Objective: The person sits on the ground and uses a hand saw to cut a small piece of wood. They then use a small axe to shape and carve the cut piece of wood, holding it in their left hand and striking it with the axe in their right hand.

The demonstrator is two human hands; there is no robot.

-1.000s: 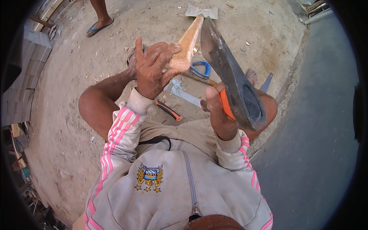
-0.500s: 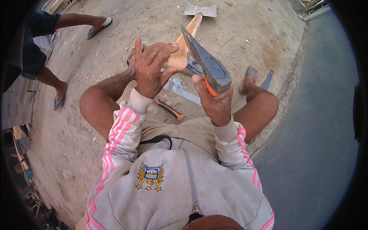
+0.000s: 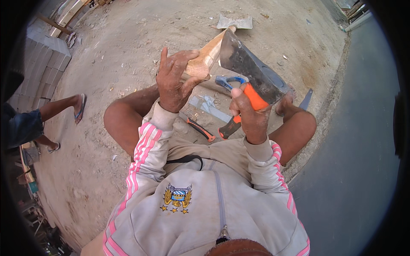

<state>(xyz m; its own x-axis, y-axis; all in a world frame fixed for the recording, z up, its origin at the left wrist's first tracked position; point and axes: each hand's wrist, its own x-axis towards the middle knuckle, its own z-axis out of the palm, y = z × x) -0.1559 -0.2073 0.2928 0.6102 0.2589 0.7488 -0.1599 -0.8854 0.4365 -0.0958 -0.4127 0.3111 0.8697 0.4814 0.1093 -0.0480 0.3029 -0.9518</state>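
My left hand (image 3: 175, 77) grips the thick near end of a pale wooden shaft (image 3: 210, 52), which reaches forward to a grey metal shovel blade (image 3: 235, 22). My right hand (image 3: 252, 111) is closed on an axe (image 3: 243, 62) with a dark head and an orange grip. The axe blade is right beside the wood; whether it touches, I cannot tell. On the ground between my legs lie a tool with an orange-and-black handle (image 3: 200, 130), a blue handle (image 3: 223, 81) and grey flat pieces (image 3: 209, 110).
Stacked grey blocks (image 3: 47, 62) stand at the left, near a co-worker's legs (image 3: 60, 110) in sandals. A saw blade (image 3: 306, 99) lies beside my right leg. Timber (image 3: 64, 22) lies at the back left. A smooth grey slab (image 3: 341, 149) with a rough edge runs along the right.
The axe first dipped, then rose and turned, showing more of its side and orange grip. My left hand shifted slightly right in view. The co-worker's legs moved lower along the left side.
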